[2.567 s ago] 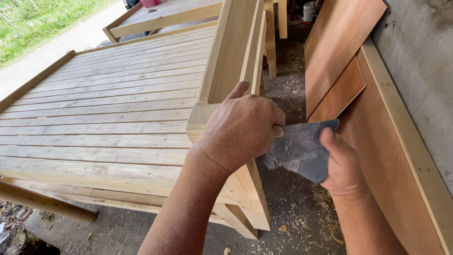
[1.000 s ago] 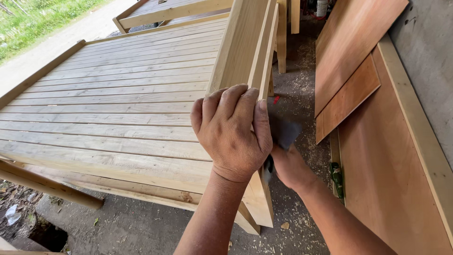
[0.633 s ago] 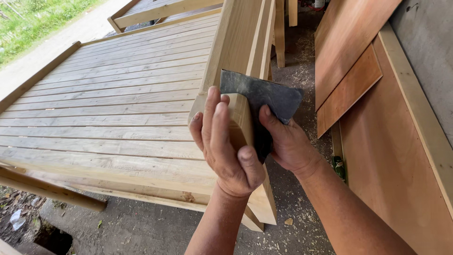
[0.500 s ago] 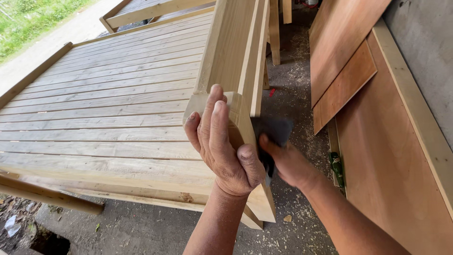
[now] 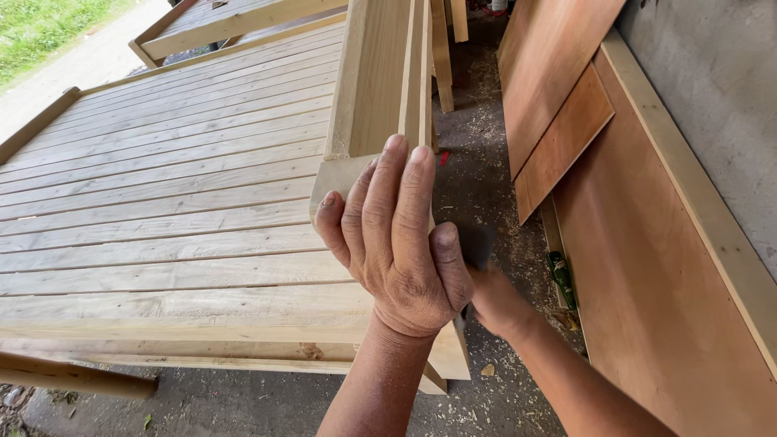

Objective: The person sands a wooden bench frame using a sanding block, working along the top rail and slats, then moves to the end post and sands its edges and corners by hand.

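Head view showed the left hand [image 5: 405,251] spread flat on the pale upright wooden post [image 5: 374,89], steadying it — behind it, the blurred right hand [image 5: 495,301] pinched a dark sanding sheet [image 5: 473,247].

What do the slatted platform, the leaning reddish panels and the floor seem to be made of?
Slatted platform: pale bare softwood, unfinished, with visible grain, knots and gaps between the boards. Reddish panels: probably plywood, with a smooth red-brown veneer face and pale timber edging. Floor: likely concrete, grey and strewn with wood shavings.

No packages, labels, signs — (or screens) visible.
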The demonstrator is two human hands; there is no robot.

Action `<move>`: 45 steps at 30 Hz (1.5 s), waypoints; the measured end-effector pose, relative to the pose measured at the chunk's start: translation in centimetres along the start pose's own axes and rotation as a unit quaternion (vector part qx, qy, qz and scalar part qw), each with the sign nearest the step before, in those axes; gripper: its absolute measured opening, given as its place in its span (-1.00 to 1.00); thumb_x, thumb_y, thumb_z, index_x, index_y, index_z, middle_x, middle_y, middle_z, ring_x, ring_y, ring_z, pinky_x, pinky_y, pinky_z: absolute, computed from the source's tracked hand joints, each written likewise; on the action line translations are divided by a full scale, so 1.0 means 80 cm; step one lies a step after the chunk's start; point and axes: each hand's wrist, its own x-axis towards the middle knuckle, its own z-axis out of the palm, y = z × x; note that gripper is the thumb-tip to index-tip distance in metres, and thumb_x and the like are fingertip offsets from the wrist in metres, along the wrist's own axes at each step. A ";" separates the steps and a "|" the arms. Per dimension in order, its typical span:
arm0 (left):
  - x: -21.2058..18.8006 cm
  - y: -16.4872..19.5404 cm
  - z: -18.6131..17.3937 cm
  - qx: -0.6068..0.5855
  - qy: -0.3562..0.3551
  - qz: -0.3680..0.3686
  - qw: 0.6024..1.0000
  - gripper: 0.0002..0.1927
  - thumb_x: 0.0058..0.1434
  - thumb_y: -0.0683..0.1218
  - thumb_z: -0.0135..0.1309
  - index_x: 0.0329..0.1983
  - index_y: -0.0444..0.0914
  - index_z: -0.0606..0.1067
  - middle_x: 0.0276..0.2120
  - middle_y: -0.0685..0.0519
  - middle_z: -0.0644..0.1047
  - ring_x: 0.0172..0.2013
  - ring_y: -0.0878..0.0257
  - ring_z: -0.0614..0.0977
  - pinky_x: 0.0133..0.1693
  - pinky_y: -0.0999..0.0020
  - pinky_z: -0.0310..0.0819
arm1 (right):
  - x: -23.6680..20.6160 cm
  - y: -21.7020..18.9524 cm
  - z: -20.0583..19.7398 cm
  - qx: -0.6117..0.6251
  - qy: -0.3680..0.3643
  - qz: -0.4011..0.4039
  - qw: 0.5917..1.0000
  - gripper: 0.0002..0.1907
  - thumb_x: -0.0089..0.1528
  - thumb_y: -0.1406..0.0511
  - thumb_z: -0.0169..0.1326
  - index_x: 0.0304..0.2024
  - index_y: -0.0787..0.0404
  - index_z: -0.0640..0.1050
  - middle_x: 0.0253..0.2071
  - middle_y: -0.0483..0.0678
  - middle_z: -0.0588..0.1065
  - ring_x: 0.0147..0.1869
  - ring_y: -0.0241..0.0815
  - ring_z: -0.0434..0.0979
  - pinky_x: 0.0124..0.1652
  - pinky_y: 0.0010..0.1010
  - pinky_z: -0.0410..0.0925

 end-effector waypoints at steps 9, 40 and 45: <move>-0.040 -0.003 0.015 0.054 -0.050 0.021 0.997 -0.52 0.49 0.06 -0.19 0.40 -0.07 0.50 0.45 -0.03 0.33 0.53 -0.01 0.07 0.52 0.00 -0.55 | 0.003 0.049 -0.047 -0.020 -0.013 -0.091 0.996 -0.41 0.42 0.03 -0.07 0.35 0.28 0.38 0.17 -0.01 0.49 0.23 -0.22 0.45 0.17 -0.29 0.38; -0.207 -0.028 0.062 0.064 -0.045 0.043 0.996 -0.61 0.52 -0.07 -0.15 0.31 -0.25 0.49 0.53 -0.40 -0.11 0.59 -0.20 -0.27 0.53 -0.16 -0.67 | -0.059 0.206 -0.084 -0.114 0.067 -0.067 0.989 -0.51 0.39 0.01 -0.07 0.13 0.23 0.54 -0.05 -0.03 0.60 0.03 -0.18 0.60 0.01 -0.33 0.48; -0.211 -0.030 0.062 0.054 -0.033 0.037 0.997 -0.61 0.51 -0.07 -0.16 0.31 -0.25 0.48 0.54 -0.42 -0.11 0.59 -0.18 -0.27 0.53 -0.14 -0.67 | -0.068 0.204 -0.104 -0.141 0.074 0.086 0.983 -0.51 0.34 0.03 -0.09 0.11 0.20 0.56 -0.07 -0.04 0.61 0.09 -0.18 0.59 0.08 -0.26 0.46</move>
